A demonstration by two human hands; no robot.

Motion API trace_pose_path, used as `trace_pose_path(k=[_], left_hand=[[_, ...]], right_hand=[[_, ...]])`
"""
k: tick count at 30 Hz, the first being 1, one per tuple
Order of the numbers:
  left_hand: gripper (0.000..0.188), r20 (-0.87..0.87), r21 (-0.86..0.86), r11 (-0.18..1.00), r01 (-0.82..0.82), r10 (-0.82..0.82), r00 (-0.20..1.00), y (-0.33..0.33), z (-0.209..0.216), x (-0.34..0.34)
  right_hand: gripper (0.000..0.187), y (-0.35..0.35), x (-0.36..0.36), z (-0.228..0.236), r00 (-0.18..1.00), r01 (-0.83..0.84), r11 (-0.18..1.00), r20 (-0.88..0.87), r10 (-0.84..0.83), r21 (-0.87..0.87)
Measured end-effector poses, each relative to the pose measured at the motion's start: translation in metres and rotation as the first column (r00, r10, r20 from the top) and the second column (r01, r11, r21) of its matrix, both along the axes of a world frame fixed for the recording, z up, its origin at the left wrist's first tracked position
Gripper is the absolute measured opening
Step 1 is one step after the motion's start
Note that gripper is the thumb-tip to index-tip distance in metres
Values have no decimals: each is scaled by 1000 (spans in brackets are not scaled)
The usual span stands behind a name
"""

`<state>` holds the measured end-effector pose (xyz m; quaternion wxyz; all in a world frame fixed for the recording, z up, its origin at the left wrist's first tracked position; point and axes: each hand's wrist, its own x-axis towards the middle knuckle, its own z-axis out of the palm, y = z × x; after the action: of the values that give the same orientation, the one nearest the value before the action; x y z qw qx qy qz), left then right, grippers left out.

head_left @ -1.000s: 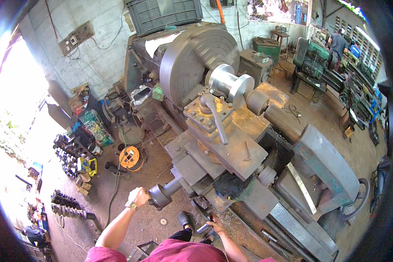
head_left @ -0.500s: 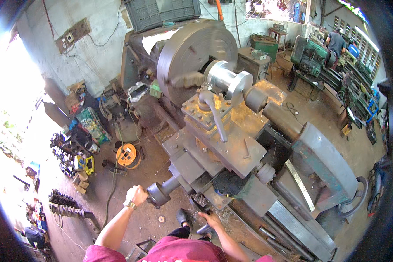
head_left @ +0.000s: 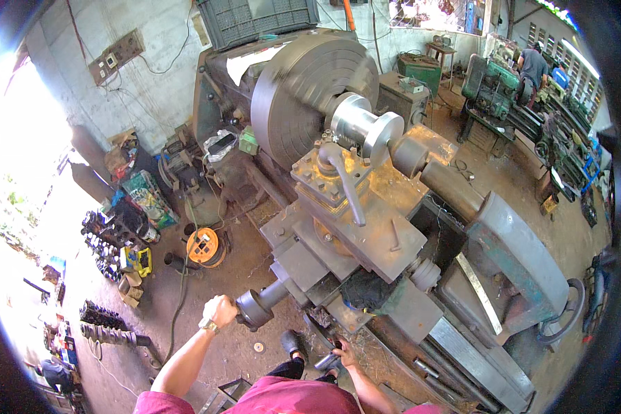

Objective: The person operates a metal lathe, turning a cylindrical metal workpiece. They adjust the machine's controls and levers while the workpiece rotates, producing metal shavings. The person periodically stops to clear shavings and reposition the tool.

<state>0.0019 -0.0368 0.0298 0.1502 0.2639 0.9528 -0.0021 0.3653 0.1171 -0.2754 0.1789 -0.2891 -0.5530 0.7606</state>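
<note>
A large metal lathe stands before me. Its big round chuck (head_left: 283, 103) is smeared as if turning, and a shiny flanged metal cylinder (head_left: 366, 127) sits between it and the tailstock center (head_left: 410, 157). Beside the cylinder is the tool post (head_left: 329, 176) with its long clamping lever (head_left: 348, 186). My left hand (head_left: 221, 312) is closed around the cross-slide handle, next to its dark round collar (head_left: 254, 308); the fingers largely hide the handle. Lower down, my right hand (head_left: 346, 352) is closed at the carriage handwheel (head_left: 319, 331), gripping its rim or handle.
An orange cable reel (head_left: 205, 246) and dark metal parts (head_left: 103, 241) lie on the floor at left. A metal bar (head_left: 478, 293) rests beside the tailstock (head_left: 517, 255). Far right, a person (head_left: 533, 65) stands by a green lathe (head_left: 493, 90).
My right hand has moved a little right and down with the handwheel grip. My left hand stays at its handle. The chuck's blurred jaws appear at a different position, and the view has shifted slightly.
</note>
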Motion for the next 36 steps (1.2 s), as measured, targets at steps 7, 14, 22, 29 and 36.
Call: trace_pose_path(k=[7,14,22,29,36], left_hand=[[27,-6,9,1000,3,-3,1000,-2,-2,-2],[28,-36,37,999,6,-5,999,-1,-5,-2],[28,-37,15,1000,-10,10,999,0,-3,-1],[30,-30,8,999,-48,48,998,0,-1,2],[28,-39,-7,1000,-23,23,999,3,1,0]], right_hand=[[61,7,1,7,958,-171,985,226,174,-33],[50,-1,-6,16,980,80,996,-185,-72,37],[50,0,-6,15,997,15,1000,-71,-17,-27],[47,0,-9,20,997,-41,996,74,35,82],[47,8,-8,28,955,-147,988,269,129,46]])
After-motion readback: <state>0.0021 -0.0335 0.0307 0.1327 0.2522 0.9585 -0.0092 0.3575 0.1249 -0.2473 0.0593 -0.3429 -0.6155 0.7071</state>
